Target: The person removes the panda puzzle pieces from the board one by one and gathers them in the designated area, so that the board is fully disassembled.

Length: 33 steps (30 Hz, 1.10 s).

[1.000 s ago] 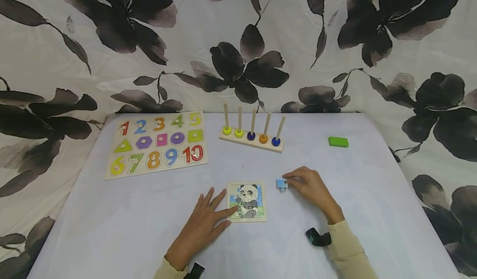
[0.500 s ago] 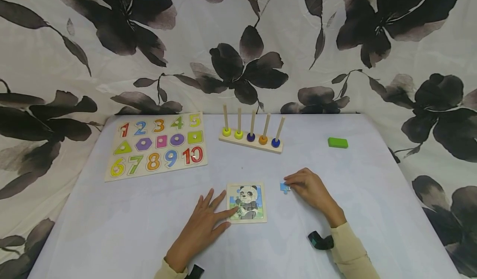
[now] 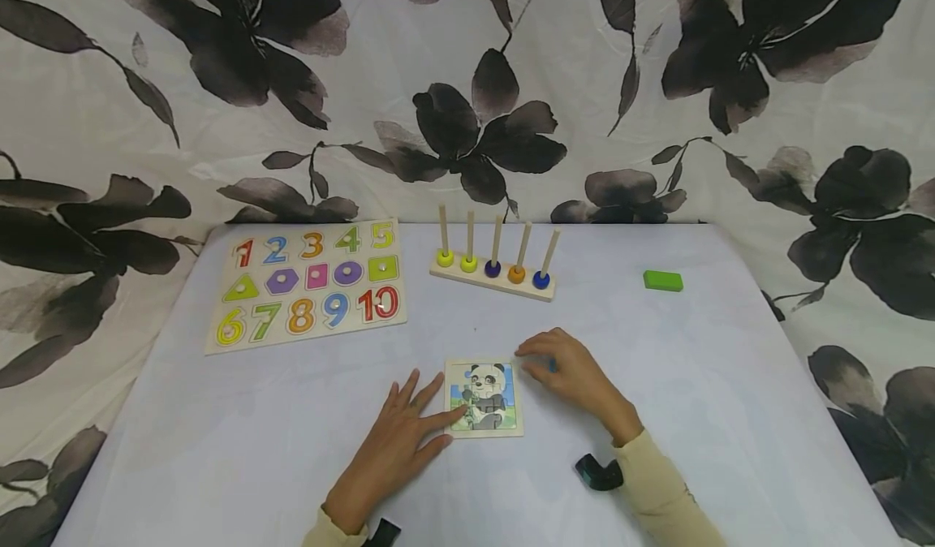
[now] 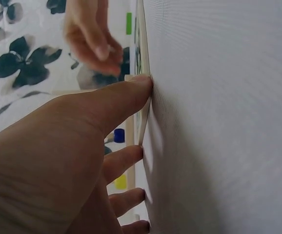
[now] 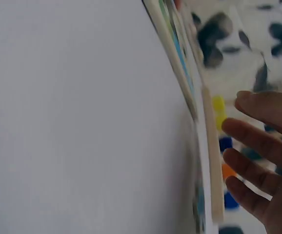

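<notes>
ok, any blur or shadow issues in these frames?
Head: evenly lit, panda puzzle legible but soft in fine detail; left wrist: right hand blurred in the background, soft shadow on the white tabletop beside the left hand; right wrist: dim, peg stacker and floral backdrop out of focus.

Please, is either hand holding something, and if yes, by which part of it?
Nothing appears held. The right hand shows nothing between its parted fingers; the left hand only touches the panda puzzle.
</notes>
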Each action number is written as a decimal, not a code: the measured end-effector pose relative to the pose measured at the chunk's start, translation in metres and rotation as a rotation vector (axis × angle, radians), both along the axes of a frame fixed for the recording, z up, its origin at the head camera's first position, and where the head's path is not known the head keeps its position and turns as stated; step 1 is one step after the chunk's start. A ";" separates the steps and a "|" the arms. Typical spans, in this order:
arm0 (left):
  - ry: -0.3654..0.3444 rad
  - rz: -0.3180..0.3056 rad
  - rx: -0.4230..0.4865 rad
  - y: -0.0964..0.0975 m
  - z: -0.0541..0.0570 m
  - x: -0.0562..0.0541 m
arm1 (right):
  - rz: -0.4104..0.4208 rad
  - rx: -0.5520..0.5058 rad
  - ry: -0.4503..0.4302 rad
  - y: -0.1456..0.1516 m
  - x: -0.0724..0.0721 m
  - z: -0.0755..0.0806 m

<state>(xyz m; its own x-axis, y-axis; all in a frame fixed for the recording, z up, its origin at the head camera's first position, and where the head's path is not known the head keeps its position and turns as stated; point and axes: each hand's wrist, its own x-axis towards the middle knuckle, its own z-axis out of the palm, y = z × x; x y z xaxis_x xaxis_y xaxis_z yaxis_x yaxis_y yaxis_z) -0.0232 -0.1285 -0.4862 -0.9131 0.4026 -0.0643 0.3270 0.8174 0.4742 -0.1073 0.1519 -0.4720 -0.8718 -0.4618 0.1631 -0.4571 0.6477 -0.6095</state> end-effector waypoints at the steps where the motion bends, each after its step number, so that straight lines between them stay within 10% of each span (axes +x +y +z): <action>1: 0.005 -0.004 -0.003 0.000 0.000 0.000 | 0.033 0.019 -0.002 -0.008 0.000 -0.001; 8: 0.051 -0.034 -0.022 -0.001 -0.002 0.000 | 0.192 0.111 -0.012 -0.048 -0.003 -0.010; 33: 0.064 -0.034 -0.007 -0.002 -0.002 0.000 | 0.198 0.068 -0.041 -0.053 -0.006 -0.016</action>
<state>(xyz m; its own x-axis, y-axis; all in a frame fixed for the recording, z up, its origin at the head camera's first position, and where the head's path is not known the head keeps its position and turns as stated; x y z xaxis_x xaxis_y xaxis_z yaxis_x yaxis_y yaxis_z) -0.0230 -0.1306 -0.4883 -0.9013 0.4331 -0.0096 0.3839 0.8088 0.4455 -0.1131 0.0988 -0.4875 -0.7682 -0.6335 0.0922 -0.5554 0.5879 -0.5881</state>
